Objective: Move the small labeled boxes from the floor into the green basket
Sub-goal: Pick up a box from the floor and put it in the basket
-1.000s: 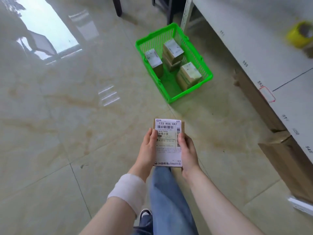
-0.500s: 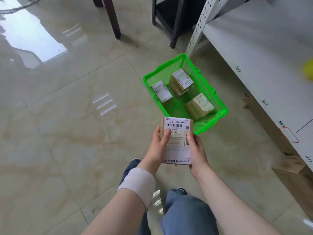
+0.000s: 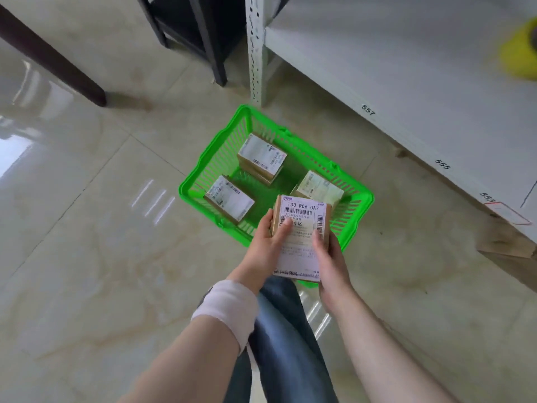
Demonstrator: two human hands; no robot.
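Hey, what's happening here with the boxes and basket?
A person holds a small labeled box in both the left hand and the right hand, above the near edge of the green basket on the floor. It is not in yet. Inside lie a back box, a left box and a right box.

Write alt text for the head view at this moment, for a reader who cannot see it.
The left hand and right hand hold a small labeled box by its sides above the near edge of a green basket on a glossy tiled floor. At least three more boxes lie inside the basket, which stands by a white shelf.
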